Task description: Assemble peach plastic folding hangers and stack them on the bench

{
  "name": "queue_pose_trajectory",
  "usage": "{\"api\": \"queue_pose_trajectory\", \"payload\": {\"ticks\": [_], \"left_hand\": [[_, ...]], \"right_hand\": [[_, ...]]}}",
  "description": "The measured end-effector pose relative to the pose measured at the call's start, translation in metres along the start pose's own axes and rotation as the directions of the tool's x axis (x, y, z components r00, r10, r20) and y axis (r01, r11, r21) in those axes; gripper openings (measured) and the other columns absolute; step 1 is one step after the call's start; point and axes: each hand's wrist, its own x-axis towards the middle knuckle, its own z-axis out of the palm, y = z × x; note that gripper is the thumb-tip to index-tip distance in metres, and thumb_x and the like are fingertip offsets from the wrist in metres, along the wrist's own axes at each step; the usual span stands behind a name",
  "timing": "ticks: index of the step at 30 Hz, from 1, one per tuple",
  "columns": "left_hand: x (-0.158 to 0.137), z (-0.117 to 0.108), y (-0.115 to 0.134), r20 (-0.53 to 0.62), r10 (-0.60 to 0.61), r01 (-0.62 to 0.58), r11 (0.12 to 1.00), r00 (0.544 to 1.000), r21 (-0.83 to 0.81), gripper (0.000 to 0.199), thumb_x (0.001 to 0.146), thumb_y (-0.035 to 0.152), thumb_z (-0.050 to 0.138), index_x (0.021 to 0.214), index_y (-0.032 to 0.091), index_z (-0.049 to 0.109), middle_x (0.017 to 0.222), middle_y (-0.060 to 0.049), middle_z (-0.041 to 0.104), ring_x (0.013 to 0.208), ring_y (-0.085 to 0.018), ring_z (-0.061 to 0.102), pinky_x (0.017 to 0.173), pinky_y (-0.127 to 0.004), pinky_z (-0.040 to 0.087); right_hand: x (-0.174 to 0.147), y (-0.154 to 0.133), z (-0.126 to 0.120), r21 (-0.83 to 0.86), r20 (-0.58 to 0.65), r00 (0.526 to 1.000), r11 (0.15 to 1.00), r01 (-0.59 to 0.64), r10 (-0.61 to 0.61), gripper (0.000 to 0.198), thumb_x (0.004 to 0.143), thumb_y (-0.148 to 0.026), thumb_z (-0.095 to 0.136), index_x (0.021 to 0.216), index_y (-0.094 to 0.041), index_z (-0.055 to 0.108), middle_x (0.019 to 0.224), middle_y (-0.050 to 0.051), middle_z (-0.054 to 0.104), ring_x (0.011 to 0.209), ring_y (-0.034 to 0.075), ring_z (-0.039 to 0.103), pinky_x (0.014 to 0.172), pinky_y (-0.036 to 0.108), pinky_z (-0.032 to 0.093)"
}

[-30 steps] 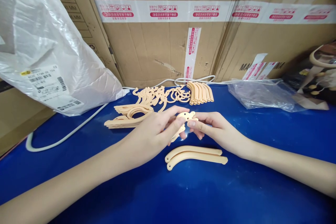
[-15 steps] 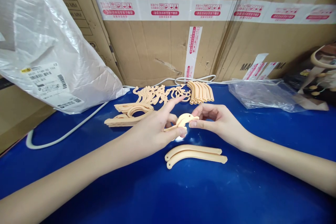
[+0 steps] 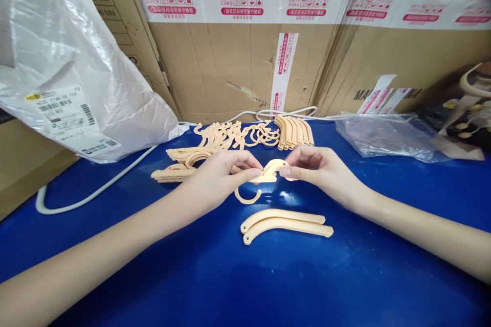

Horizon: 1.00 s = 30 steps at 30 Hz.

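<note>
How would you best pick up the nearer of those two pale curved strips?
Probably by the straighter right part of the nearer strip, coming from above on the near side: that edge lies free, while the other strip lies close along its far edge. The right hand is the nearest to that part.

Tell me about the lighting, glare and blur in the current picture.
Head view: small white glints on the glossy blue tabletop below the hands; head view: the pale piece between left hand and right hand looks nearly washed out in places; head view: the top right corner darkens; head view: the smallest print on the bag label is too soft to read.
</note>
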Motion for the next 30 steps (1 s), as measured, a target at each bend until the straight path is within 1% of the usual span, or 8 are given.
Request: {"api": "queue_pose_trajectory", "payload": {"ticks": [3,6,11,14,18,21,23,30], "left_hand": [[0.000,0.001,0.000,0.016,0.034,-0.035,0.999,0.999,0.019,0.014,0.083,0.027,0.056,0.083,0.018,0.068,0.072,0.003,0.065,0.064,-0.012,0.055,0.058,-0.022,0.039],[-0.001,0.003,-0.001,0.034,0.048,-0.049,0.998,0.998,0.031,0.015,0.085,0.026,0.055,0.086,0.018,0.068,0.071,0.004,0.064,0.062,-0.010,0.053,0.059,-0.022,0.040],[-0.003,0.007,-0.006,0.032,0.058,-0.060,0.997,0.998,0.048,0.015,0.089,0.022,0.051,0.093,0.019,0.066,0.082,0.002,0.067,0.075,-0.013,0.060,0.067,-0.024,0.043],[-0.004,0.009,-0.010,0.001,0.099,-0.098,0.991,0.995,0.093,0.017,0.092,0.017,0.047,0.098,0.019,0.062,0.090,0.001,0.068,0.082,-0.014,0.061,0.071,-0.026,0.045],[-0.006,0.009,-0.015,-0.042,0.187,-0.164,0.933,0.981,0.320,0.017,0.093,0.016,0.046,0.103,0.019,0.059,0.102,-0.002,0.066,0.094,-0.017,0.059,0.083,-0.032,0.045],[-0.008,0.010,-0.015,0.055,0.218,-0.216,0.836,0.974,0.505,0.020,0.096,0.025,0.044,0.107,0.017,0.059,0.110,-0.005,0.062,0.103,-0.022,0.054,0.090,-0.040,0.042],[-0.010,0.012,-0.014,0.134,0.218,-0.255,0.783,0.967,0.567,0.028,0.098,0.034,0.041,0.111,0.017,0.058,0.117,-0.007,0.059,0.107,-0.024,0.052,0.093,-0.043,0.040],[-0.011,0.015,-0.015,0.187,0.240,-0.304,0.736,0.952,0.605,0.044,0.098,0.048,0.033,0.128,0.020,0.051,0.132,-0.006,0.055,0.123,-0.024,0.044,0.102,-0.043,0.034]], "right_hand": [[0.000,-0.001,-0.002,-0.069,0.028,0.997,0.995,0.076,-0.074,0.030,0.069,-0.037,0.077,0.091,-0.018,0.070,0.079,0.003,0.069,0.071,0.014,0.060,0.065,0.028,0.046],[0.001,-0.001,-0.005,-0.166,0.060,0.993,0.980,0.114,-0.105,0.022,0.074,-0.038,0.074,0.084,-0.019,0.073,0.083,0.004,0.071,0.070,0.014,0.060,0.063,0.028,0.044],[0.004,-0.001,-0.011,-0.302,0.055,0.986,0.939,0.164,-0.154,0.018,0.076,-0.038,0.072,0.083,-0.021,0.074,0.079,0.002,0.071,0.070,0.014,0.059,0.063,0.028,0.042],[0.008,-0.001,-0.017,-0.319,0.077,0.988,0.935,0.152,-0.134,0.021,0.076,-0.039,0.072,0.083,-0.020,0.074,0.075,0.001,0.069,0.066,0.013,0.057,0.061,0.027,0.042],[0.017,-0.001,-0.030,-0.251,0.147,0.989,0.966,0.066,-0.029,0.027,0.072,-0.041,0.074,0.083,-0.017,0.073,0.074,0.003,0.070,0.064,0.013,0.058,0.063,0.028,0.045],[0.026,0.003,-0.043,-0.231,0.225,0.973,0.973,-0.005,0.058,0.027,0.070,-0.042,0.075,0.082,-0.018,0.073,0.078,0.003,0.072,0.066,0.013,0.060,0.065,0.029,0.046],[0.031,0.006,-0.050,-0.257,0.232,0.968,0.966,-0.036,0.097,0.028,0.069,-0.042,0.076,0.082,-0.019,0.073,0.079,0.003,0.072,0.068,0.014,0.061,0.067,0.030,0.046],[0.038,0.012,-0.066,-0.476,0.248,0.964,0.879,0.031,0.101,0.037,0.071,-0.051,0.070,0.084,-0.017,0.072,0.075,0.003,0.069,0.068,0.016,0.059,0.063,0.031,0.044]]}}
